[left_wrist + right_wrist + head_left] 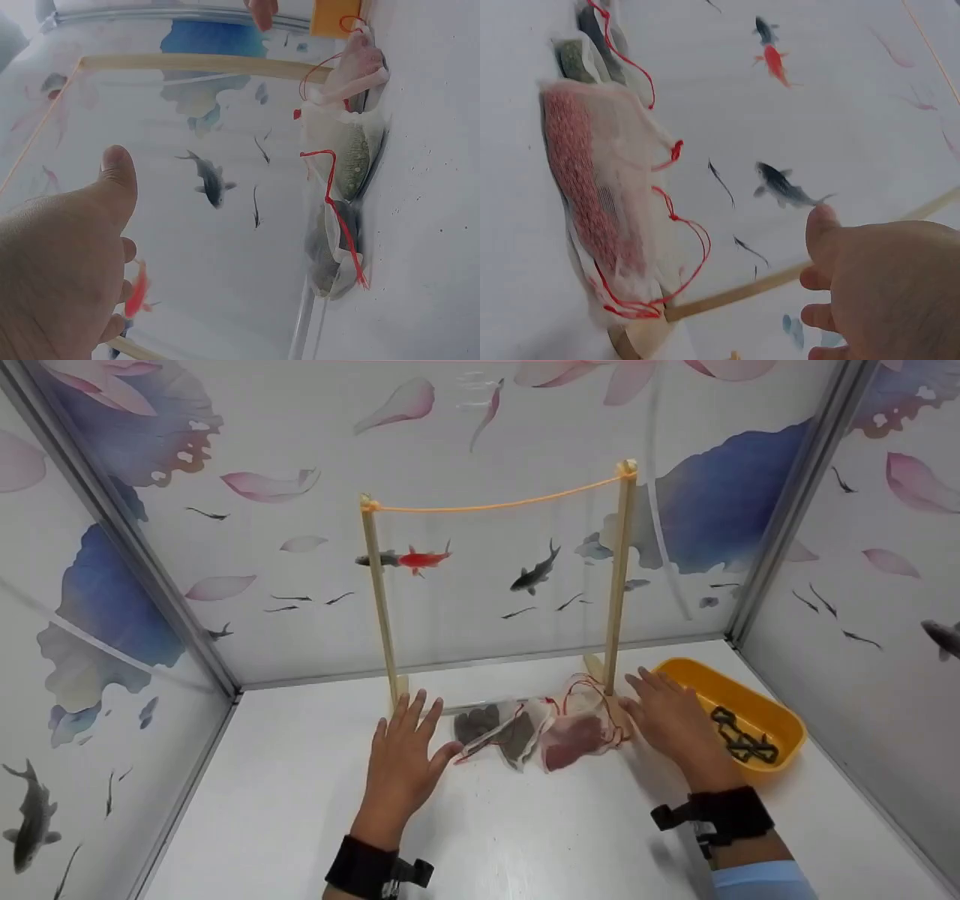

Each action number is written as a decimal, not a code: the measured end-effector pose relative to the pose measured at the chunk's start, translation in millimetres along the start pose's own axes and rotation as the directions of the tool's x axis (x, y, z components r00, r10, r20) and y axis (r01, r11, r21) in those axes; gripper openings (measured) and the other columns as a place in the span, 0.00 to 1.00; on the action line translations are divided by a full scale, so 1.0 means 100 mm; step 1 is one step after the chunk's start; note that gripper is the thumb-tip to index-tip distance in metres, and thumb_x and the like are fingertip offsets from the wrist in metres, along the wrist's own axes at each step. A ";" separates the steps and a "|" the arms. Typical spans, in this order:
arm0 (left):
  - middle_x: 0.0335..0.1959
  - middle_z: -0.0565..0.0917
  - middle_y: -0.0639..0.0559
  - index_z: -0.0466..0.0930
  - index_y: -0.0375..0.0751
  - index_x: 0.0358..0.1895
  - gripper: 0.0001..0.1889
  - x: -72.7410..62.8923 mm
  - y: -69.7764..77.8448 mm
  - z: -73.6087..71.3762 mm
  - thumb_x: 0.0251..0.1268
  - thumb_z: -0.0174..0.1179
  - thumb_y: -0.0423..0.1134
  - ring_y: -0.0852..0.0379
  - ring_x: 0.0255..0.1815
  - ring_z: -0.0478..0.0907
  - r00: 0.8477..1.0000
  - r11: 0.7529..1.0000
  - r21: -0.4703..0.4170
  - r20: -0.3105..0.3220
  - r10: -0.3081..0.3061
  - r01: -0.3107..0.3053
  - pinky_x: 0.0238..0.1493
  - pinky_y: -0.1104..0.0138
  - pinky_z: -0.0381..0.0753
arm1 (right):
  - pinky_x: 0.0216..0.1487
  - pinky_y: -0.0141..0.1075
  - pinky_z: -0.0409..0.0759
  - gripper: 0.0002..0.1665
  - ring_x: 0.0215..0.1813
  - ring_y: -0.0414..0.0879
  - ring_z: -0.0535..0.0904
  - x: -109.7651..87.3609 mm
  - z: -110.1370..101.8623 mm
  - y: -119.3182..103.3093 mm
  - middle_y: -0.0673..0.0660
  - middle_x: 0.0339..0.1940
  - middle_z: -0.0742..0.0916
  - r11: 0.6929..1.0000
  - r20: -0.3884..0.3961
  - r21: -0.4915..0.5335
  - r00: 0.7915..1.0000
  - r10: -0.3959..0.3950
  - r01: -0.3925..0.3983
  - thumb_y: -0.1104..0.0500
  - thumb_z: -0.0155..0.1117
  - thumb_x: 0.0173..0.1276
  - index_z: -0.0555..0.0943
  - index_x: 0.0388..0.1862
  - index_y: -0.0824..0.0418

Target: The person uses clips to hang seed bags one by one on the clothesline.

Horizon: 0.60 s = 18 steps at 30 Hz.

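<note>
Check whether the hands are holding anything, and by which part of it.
Nothing is held: the left hand, spread, is clear of the mesh bags in its wrist view; the right hand, near the yellow tray, grips nothing.

Bags (pixel 574 742) left of tray (pixel 750 709), seemingly between posts (pixel 618 577)

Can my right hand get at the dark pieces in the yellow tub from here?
Probably yes: your right hand looks free, fingers extended, close to the tub. The dark pieces lie inside with no lid over them, and nothing visible blocks the way.
</note>
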<state>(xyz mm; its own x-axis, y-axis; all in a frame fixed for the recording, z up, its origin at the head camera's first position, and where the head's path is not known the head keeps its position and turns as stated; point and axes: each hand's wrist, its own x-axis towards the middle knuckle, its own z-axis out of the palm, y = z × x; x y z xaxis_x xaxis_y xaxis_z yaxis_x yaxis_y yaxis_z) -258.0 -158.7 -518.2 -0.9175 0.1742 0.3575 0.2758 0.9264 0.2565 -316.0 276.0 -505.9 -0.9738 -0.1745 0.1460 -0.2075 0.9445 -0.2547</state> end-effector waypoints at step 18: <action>0.91 0.69 0.42 0.70 0.48 0.88 0.42 0.28 0.22 0.29 0.85 0.57 0.70 0.36 0.94 0.60 0.985 0.994 -0.102 0.164 0.052 -0.035 0.88 0.33 0.66 | 0.64 0.61 0.83 0.24 0.47 0.60 0.82 0.31 -0.20 0.83 0.69 0.50 0.90 0.987 0.235 0.051 0.962 0.137 -0.153 0.60 0.64 0.88 0.80 0.75 0.72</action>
<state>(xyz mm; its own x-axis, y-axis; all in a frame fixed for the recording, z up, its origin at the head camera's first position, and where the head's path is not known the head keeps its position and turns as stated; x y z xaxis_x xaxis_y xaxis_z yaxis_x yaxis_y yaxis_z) -285.7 -123.5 -528.9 -0.9365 0.2743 0.2183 0.3358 0.8806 0.3344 -361.3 354.1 -503.3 -0.9874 -0.1040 -0.1193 -0.0606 0.9448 -0.3220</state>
